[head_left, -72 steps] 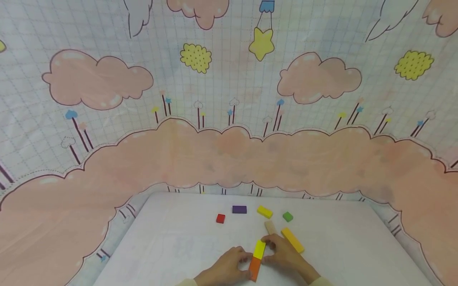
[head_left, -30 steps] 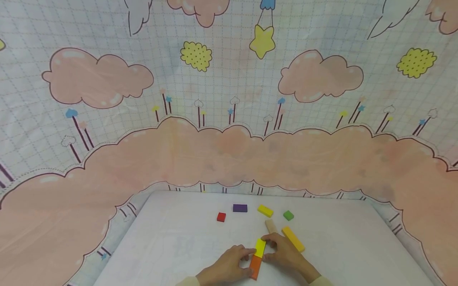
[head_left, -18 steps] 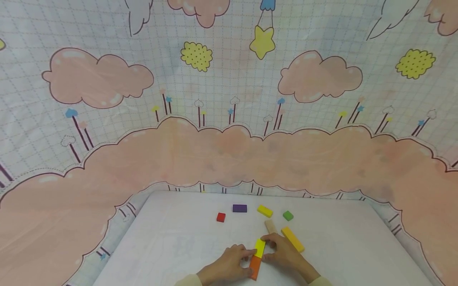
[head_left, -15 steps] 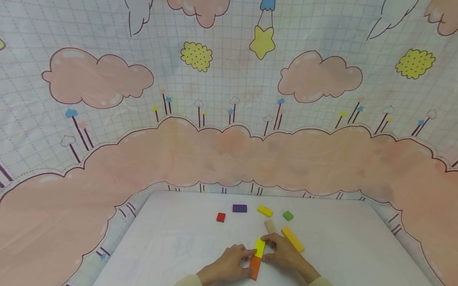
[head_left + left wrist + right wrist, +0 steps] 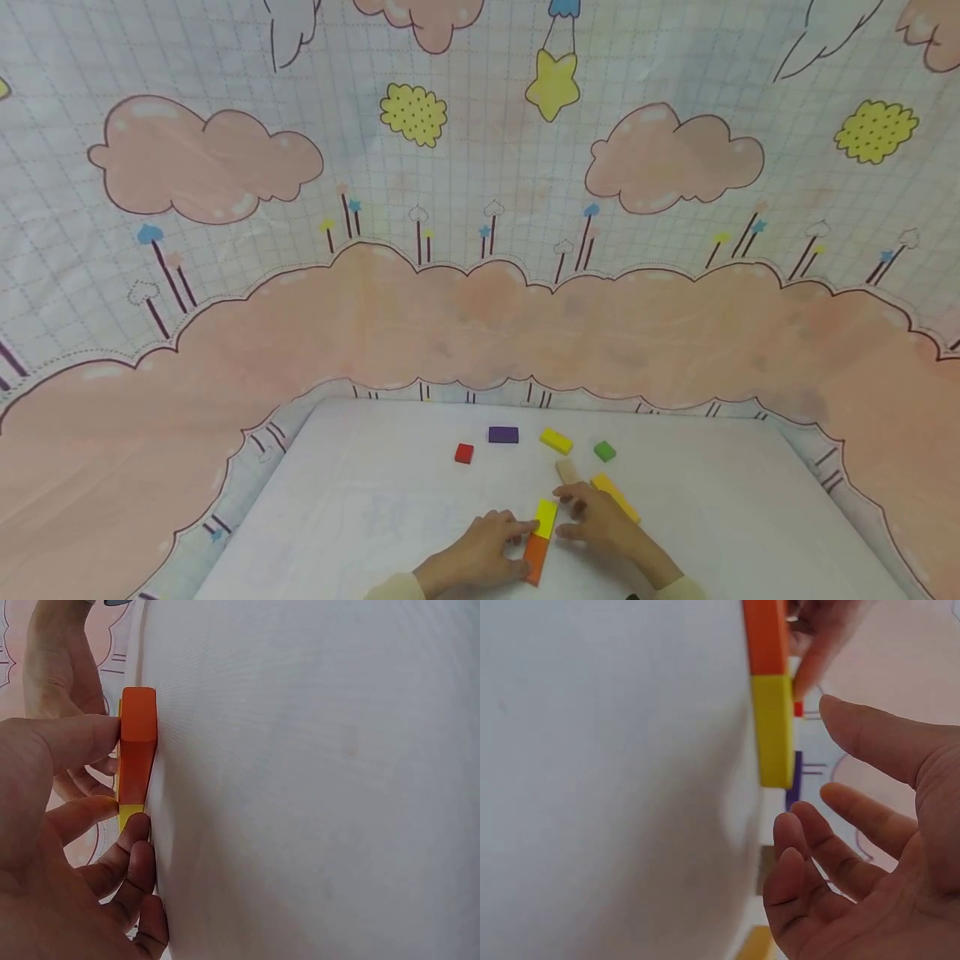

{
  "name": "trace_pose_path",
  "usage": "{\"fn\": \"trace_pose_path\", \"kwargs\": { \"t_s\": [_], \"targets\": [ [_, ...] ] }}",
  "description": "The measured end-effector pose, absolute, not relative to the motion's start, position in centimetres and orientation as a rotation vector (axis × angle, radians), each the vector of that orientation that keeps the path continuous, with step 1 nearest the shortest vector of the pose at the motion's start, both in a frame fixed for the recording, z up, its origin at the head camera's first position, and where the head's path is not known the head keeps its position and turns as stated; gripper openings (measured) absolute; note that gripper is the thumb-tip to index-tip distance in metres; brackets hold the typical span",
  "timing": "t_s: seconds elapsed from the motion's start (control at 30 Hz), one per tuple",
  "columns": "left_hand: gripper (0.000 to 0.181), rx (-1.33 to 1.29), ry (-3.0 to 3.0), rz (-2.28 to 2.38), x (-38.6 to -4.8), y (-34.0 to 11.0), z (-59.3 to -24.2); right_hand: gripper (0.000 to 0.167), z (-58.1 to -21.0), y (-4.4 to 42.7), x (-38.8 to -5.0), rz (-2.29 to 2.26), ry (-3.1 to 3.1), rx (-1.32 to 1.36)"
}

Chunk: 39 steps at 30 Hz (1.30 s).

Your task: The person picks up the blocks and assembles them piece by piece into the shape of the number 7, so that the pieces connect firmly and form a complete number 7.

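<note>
- So, nearest to you, pale sleeves (image 5: 397, 587) end at your wrists, and your forearms slant inward from either side over the white table (image 5: 360, 517).
- Your left hand (image 5: 480, 554) lies with its back up, left of the orange block (image 5: 536, 557), its thumb tip resting on that block.
- The index finger of that hand reaches straight out onto the yellow block (image 5: 547, 512); its other fingers bend loosely beneath, low by the table. You touch both blocks rather than clamp round them.
- The orange and yellow blocks touch end to end on the table between your hands, running away from you with a slight lean to the right.
- Your right hand (image 5: 600, 517) hovers just right of the yellow block, thumb and fingers parted, fingers softly bent towards it; your right wrist view shows a gap between hand and block.
- Just beyond that hand, partly covered by it, you have a long amber block (image 5: 617, 497) and a tan block (image 5: 567, 472).
- Farther off lie a red block (image 5: 464, 453), a green block (image 5: 604, 451), a second yellow piece (image 5: 557, 441) and a purple block (image 5: 503, 435), well apart.
- Farthest from you hangs a cloud-printed backdrop (image 5: 480, 333).
</note>
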<state>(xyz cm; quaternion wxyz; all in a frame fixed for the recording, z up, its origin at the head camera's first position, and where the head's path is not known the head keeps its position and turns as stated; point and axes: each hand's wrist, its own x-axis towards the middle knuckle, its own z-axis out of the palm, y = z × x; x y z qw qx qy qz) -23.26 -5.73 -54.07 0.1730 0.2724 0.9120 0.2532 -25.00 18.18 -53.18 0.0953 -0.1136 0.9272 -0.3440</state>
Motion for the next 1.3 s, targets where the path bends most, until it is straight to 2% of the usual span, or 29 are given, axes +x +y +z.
{"fn": "trace_pose_path", "kwargs": {
  "t_s": [0.43,0.7,1.3],
  "targets": [
    [0.052,0.713,2.597,0.715,-23.4,-5.4,-54.1,0.045,-50.9,20.0,-25.5,-1.150,2.790,-0.304],
    [0.053,0.706,2.594,0.731,-23.3,-5.5,-54.0,0.040,-50.7,20.7,-26.4,-1.148,2.843,-0.217],
    [0.053,0.684,2.574,0.766,-23.3,-5.4,-54.2,0.040,-51.3,22.1,-29.6,-1.181,2.868,-0.248]
  ]
}}
